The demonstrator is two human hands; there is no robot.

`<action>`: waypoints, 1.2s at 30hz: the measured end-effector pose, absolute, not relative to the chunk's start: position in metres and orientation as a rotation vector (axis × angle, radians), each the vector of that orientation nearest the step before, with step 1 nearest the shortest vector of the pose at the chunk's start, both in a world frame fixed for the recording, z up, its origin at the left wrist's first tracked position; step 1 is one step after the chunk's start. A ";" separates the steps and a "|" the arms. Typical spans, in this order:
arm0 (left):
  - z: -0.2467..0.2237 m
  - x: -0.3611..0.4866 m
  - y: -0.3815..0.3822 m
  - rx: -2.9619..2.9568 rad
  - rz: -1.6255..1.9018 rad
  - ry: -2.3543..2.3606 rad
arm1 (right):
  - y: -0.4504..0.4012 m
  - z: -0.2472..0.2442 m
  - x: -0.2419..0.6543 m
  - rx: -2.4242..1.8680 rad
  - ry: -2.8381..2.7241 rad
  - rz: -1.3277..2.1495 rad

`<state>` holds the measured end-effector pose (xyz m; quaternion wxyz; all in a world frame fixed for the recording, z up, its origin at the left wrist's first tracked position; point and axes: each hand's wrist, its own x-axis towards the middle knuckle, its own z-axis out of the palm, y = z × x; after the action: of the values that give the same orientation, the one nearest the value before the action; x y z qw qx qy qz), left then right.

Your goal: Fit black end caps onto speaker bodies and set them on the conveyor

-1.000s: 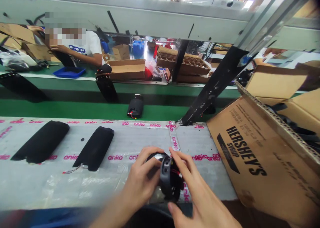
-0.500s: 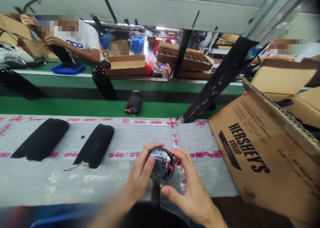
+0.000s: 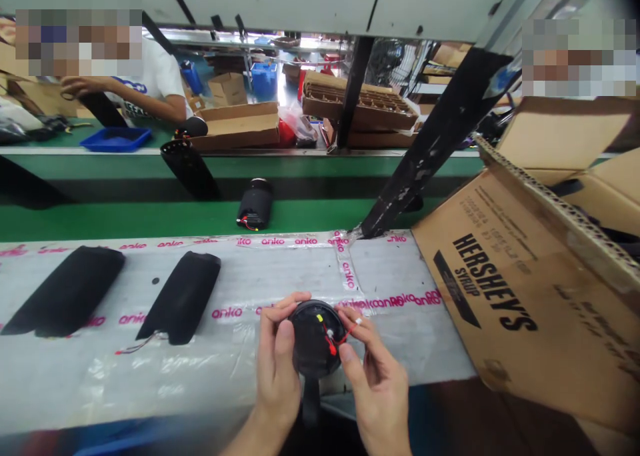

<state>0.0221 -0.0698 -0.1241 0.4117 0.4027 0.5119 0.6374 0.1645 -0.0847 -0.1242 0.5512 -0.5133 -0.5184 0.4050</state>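
Observation:
A black round housing [image 3: 313,356], shaped like a speaker body, is held in front of me with its end facing up. Red wires with small red, yellow and white connectors [image 3: 332,348] come out of that end. My left hand [image 3: 280,356] wraps the housing's left side, thumb along the rim. At the right rim, my right hand [image 3: 377,369] has thumb and index finger closed around the red wires. A black strap-like piece [image 3: 311,399] hangs below the housing. On the table to the left lie a black fabric-covered body [image 3: 181,296] with wires at its end and a larger one [image 3: 67,289].
A Hershey's Syrup carton [image 3: 500,296] stands at the right. Beyond the taped table [image 3: 240,356], a black speaker body [image 3: 255,204] lies on the green belt [image 3: 310,213]. A slanted black post [image 3: 430,149] rises behind. Across the line sits a person in white [image 3: 157,76] near a blue tray [image 3: 115,139].
My right thumb has come up to the rim, closing with the fingers on the red wires. The left thumb has shifted to the housing's edge. The view has shifted slightly.

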 end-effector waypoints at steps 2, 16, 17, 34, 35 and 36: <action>-0.121 0.020 -0.066 0.944 1.566 1.263 | -0.083 -0.121 0.162 -1.220 -1.210 0.962; -0.110 -0.008 -0.043 1.309 1.106 1.071 | -0.062 -0.128 0.156 -1.021 -0.940 1.229; -0.108 -0.008 -0.043 1.310 1.094 1.080 | -0.063 -0.128 0.155 -1.035 -0.932 1.217; -0.106 -0.011 -0.042 1.203 1.101 0.943 | -0.077 -0.112 0.160 -1.269 -1.142 1.060; -0.105 -0.017 -0.038 1.187 1.042 0.889 | -0.074 -0.113 0.162 -1.248 -1.142 1.091; -0.105 -0.024 -0.035 1.173 0.982 0.843 | -0.072 -0.115 0.164 -1.226 -1.133 1.134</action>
<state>-0.0239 -0.0345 -0.1054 0.6422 0.5147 0.3701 0.4309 0.1643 -0.0715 -0.1148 0.5326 -0.5140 -0.4753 0.4756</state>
